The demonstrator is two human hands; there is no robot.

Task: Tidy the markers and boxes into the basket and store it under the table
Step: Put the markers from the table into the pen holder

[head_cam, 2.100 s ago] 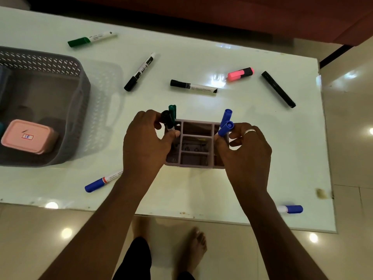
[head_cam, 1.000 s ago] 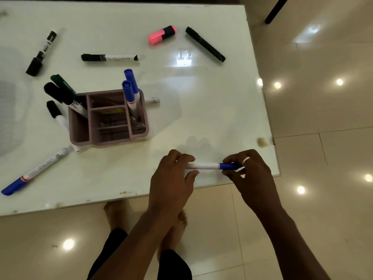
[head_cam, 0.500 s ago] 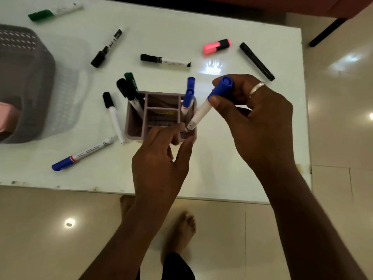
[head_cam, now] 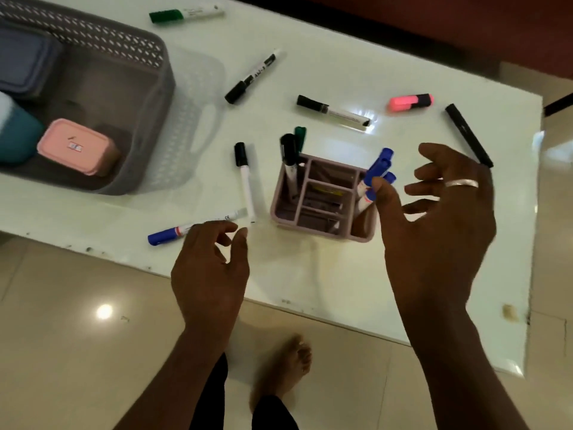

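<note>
A mauve divided holder (head_cam: 322,200) stands on the white table (head_cam: 341,283). Blue-capped markers (head_cam: 376,173) lean in its right slot; a black-capped marker (head_cam: 289,155) and a green one (head_cam: 300,136) stand in its left slot. My right hand (head_cam: 440,218) hovers open just right of the holder, thumb near the blue markers, holding nothing. My left hand (head_cam: 214,268) is open above the table's front edge, fingertips close to a lying blue-capped marker (head_cam: 189,230). A black-capped marker (head_cam: 245,181) lies beside it. The grey basket (head_cam: 155,97) at the left holds a pink box (head_cam: 77,145).
Loose on the table lie a green marker (head_cam: 186,14), two black-capped markers (head_cam: 252,77) (head_cam: 333,112), a pink highlighter (head_cam: 409,102) and an all-black marker (head_cam: 468,135). A dark blue box (head_cam: 21,62) and a teal box (head_cam: 15,135) sit in the basket. Tiled floor and my feet are below.
My right hand has let go of the blue-capped marker, which now stands in the holder's right slot. My left hand has left the holder and moved left toward the lying blue marker.
</note>
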